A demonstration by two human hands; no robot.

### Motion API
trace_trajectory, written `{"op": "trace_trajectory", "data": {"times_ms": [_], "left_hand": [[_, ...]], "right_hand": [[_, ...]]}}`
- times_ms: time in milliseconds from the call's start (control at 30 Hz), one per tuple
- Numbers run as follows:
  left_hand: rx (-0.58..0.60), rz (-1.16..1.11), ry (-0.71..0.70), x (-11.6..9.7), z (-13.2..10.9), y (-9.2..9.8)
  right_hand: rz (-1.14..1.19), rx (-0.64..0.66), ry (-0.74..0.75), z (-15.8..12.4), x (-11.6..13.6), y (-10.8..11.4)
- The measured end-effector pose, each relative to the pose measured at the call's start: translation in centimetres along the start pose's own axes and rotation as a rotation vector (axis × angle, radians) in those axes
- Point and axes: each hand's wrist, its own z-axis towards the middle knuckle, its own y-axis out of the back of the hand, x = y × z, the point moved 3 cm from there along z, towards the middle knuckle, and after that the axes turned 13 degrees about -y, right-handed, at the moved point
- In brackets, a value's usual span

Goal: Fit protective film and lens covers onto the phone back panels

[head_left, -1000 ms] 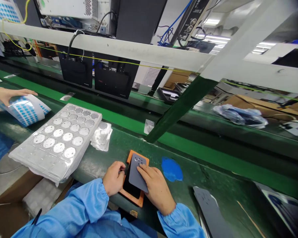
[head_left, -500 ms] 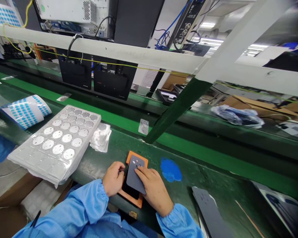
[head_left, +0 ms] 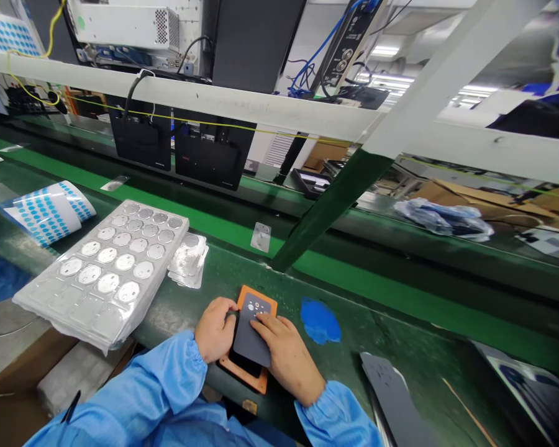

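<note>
A dark grey phone back cover [head_left: 251,340], with camera holes at its far end, lies over an orange frame [head_left: 256,381] at the bench's front edge. A black surface shows inside the frame below the cover. My right hand [head_left: 291,360] rests its fingers across the cover's right side, with the thumb hidden. At the left edge of the frame and cover, my left hand [head_left: 217,329] is closed, thumb and index finger bent close together. Whatever it pinches is hidden. More grey covers [head_left: 391,391] lie in a pile at right.
A clear blister tray [head_left: 121,248] with round silvery pieces stands at left, beside stacked clear films [head_left: 189,261]. Sheets of blue dots [head_left: 46,211] lie beyond. A blue patch [head_left: 320,320] marks the bench; a slanted green post [head_left: 326,211] rises behind.
The cover has shifted slightly left and sits more squarely over the orange frame, under my right fingers. My left hand has moved slightly, its index finger now against the frame's upper left edge.
</note>
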Motion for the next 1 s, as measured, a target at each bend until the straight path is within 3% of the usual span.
{"op": "trace_trajectory", "data": {"times_ms": [267,400,500,600,733,867,1000], "left_hand": [[0.213,0.190,-0.210,-1.2,1.5,-1.2],[0.329,0.365,-0.245,-1.1,1.2,-2.3],[0.345,0.454,-0.237,-1.0,0.7,-2.8],[0.317,0.491,-0.231,-1.1,0.5,-3.1],[0.287,0.510,-0.201,-0.8,0.2,-3.3],[0.295,0.513,-0.209,-0.6,-0.8,-3.0],[0.297,0.517,-0.183,-1.3,-2.0,-2.6]], "right_hand": [[-0.015,-0.001,0.003,-0.6,0.1,-1.2],[0.018,0.016,-0.014,-0.9,-0.5,-1.0],[0.095,0.048,-0.040,1.5,-1.5,-0.1],[0.132,-0.020,-0.121,6.3,-1.9,0.1],[0.120,-0.118,-0.172,11.6,-0.6,-2.4],[0.113,-0.179,-0.187,12.3,0.2,-5.0],[0.119,-0.263,-0.167,11.6,0.6,-4.7]]}}
